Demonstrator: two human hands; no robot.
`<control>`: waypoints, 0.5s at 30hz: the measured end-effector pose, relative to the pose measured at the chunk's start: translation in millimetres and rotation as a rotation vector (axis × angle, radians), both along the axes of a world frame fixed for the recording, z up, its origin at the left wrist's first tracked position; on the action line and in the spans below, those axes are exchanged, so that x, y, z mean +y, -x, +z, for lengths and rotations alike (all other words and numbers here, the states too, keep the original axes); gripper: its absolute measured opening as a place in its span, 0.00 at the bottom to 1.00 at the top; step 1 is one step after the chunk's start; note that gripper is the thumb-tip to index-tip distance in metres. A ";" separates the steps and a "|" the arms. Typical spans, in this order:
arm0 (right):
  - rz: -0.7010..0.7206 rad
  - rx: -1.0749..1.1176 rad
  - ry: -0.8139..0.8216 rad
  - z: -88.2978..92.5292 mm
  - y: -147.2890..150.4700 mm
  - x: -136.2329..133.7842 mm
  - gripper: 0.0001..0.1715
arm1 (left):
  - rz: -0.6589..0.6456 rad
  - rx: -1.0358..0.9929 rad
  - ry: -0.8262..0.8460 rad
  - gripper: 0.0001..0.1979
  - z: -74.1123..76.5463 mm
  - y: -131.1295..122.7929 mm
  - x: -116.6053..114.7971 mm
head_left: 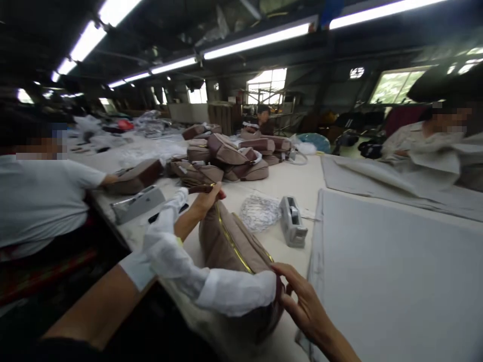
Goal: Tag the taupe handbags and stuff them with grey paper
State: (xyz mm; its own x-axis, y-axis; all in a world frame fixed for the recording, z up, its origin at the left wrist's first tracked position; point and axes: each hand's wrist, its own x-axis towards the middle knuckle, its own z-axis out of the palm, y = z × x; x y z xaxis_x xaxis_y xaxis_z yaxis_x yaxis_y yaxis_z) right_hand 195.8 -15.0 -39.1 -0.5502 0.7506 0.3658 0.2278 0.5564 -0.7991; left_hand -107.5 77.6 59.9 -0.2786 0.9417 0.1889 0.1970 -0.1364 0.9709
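Observation:
A taupe bag (217, 241) with gold zippers and dark brown ends lies across the near table edge in front of me. Its strap (237, 291), wrapped in white paper or cloth, loops toward me and over my left forearm. My left hand (207, 201) is closed at the bag's far end, by the brown part of the strap; its fingertips are partly hidden. At the near end, my right hand (304, 301) pinches the brown strap base between thumb and fingers. The bag's underside is out of sight.
A grey tape dispenser (293, 221) stands right of the bag, beside a crumpled printed sheet (260, 212). Similar bags (226, 156) are piled behind. Another dispenser (138, 203) is at left, where a co-worker (49, 196) touches a bag. Large pale sheets (396, 271) cover the right side.

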 end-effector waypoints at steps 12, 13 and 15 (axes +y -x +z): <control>-0.010 -0.048 -0.352 -13.8 33.4 -28.7 0.28 | 0.002 -0.131 0.017 0.31 -29.9 17.8 43.5; -0.016 -0.044 -0.339 -14.3 33.4 -30.1 0.28 | 0.004 -0.127 0.019 0.31 -30.3 19.7 41.0; -0.042 -0.054 -0.296 -15.6 32.2 -33.3 0.26 | 0.006 -0.108 0.026 0.31 -30.6 22.1 36.3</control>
State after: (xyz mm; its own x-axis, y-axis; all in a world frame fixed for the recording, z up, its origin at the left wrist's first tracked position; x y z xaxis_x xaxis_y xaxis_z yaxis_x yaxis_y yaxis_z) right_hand 163.6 -48.3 -54.8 -0.5455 0.6383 0.5431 0.2932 0.7524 -0.5898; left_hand -129.7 113.9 29.3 -0.3016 0.9442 0.1327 0.0920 -0.1097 0.9897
